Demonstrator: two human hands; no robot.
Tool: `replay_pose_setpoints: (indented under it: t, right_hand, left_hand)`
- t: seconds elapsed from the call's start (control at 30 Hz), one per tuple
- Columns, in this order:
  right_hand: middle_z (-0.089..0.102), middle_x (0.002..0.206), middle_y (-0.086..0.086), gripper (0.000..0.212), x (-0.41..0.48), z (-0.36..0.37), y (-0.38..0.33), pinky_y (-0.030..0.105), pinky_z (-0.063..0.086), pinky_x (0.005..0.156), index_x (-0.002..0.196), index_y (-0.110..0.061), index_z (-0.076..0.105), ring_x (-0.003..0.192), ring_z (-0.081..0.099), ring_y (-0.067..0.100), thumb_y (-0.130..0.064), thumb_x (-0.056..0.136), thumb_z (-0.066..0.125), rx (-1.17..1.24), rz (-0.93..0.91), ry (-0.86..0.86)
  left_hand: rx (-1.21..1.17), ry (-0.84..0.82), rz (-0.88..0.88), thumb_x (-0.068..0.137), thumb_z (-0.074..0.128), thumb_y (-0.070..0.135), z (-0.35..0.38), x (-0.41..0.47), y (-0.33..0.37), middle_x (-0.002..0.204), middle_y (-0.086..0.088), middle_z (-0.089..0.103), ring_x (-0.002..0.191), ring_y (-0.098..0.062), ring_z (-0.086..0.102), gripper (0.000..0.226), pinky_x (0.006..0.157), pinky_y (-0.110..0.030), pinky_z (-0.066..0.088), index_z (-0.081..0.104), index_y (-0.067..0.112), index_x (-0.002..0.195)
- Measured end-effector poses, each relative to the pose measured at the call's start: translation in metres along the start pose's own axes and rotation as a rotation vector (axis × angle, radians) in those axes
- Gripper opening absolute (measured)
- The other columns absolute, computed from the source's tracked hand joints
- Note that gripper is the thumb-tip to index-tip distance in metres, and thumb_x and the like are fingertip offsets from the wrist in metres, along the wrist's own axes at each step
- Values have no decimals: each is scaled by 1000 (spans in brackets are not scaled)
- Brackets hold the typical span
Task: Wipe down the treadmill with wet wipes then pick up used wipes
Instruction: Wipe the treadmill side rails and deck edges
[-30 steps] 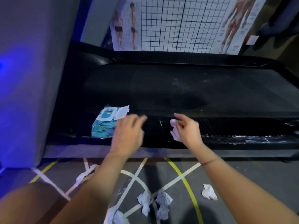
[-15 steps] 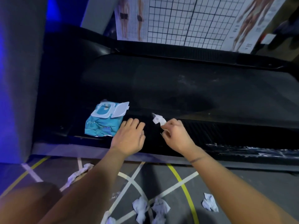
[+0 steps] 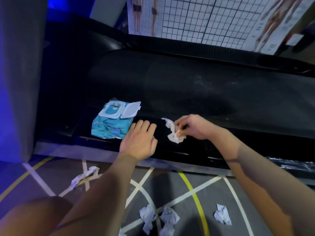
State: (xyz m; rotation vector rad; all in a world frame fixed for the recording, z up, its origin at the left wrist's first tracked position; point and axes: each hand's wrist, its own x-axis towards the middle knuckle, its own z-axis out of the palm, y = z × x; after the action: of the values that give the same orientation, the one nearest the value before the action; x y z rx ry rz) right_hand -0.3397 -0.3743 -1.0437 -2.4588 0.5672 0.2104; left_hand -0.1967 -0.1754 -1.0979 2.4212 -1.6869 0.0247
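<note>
**Hands working at the treadmill (image 3: 204,92) edge**

The right hand (image 3: 196,126) is pinching a crumpled wipe (image 3: 173,133) at the near rail. The left hand (image 3: 139,140) is lying flat, fingers straight, beside the open teal wipes pack (image 3: 110,123). Used wipes (image 3: 168,217) are lying on the floor (image 3: 255,193). Pack and poster (image 3: 204,19) print is reading too blurred.

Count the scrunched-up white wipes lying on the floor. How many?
4. One crumpled white wipe lies left, near the black treadmill; two sit bottom centre; one right of the yellow floor line. A scrap at the bottom edge may be a fifth.
</note>
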Motion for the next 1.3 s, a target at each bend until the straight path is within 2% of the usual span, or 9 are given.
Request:
replay_pose_setpoints:
  t: [0.17,0.43,0.6,0.7,0.8,0.97,1.03,1.1,1.3]
  right_hand:
    - [71,101,-11,19,21,21,2,24,51,84,108,-23,72,95,66,7,-19,89,70,-65,-53,233]
    - [63,93,1,9,0,53,24,28,43,86,95,-15,81,88,53,24,-17,90,75,-196,-97,470]
    - [61,87,-4,8,-58,49,3,28,46,82,86,-21,81,85,52,20,-21,91,75,-246,-146,363]
    - [66,84,-5,20,-72,21,-19,25,46,78,77,-24,77,80,60,14,-29,94,69,-223,-12,44]
    - [74,77,-7,11,-63,-10,-24,22,48,64,83,-21,79,65,60,3,-28,90,73,76,153,-197]
    - [69,67,4,6,-25,-3,-8,28,54,56,88,-12,72,62,62,18,-7,85,71,449,307,307]
    - [72,76,-2,17,-13,10,0,29,56,72,96,-22,74,70,65,16,-13,83,65,238,272,450]
    - [69,84,-1,21,-16,30,3,32,53,82,91,-26,74,79,63,21,-23,85,54,-77,112,407]
    - [56,86,5,7,-85,91,1,34,47,73,83,-10,70,78,49,26,-13,88,66,-267,27,693]
  left_hand:
    - [20,-8,2,81,36,34,0,1,0,102,-10,59,96,-32,51,51,84,-47,47,63,11,117]
    - [31,-46,-7,82,33,36,-4,0,1,106,-10,60,98,-31,52,56,85,-46,48,61,11,123]
    - [31,-55,-14,82,34,35,-6,0,2,107,-10,60,99,-32,52,55,86,-46,47,62,11,123]
    - [27,-50,-15,82,33,35,-6,0,2,107,-10,60,100,-31,52,55,87,-45,47,61,12,123]
    - [22,-42,-14,81,33,35,-4,0,2,105,-10,60,98,-32,52,56,85,-46,48,62,11,121]
    - [23,-22,-12,80,34,34,-1,0,1,104,-11,60,97,-33,52,55,84,-47,48,61,9,121]
    - [19,-15,-11,80,34,34,-1,0,1,104,-12,60,97,-33,52,55,83,-47,48,62,9,121]
    - [22,-10,-13,80,33,34,-2,0,1,104,-12,60,97,-33,53,56,83,-47,48,62,9,122]
    - [39,-37,-31,81,29,35,-7,-2,5,109,-12,61,102,-33,53,62,88,-47,47,60,10,128]
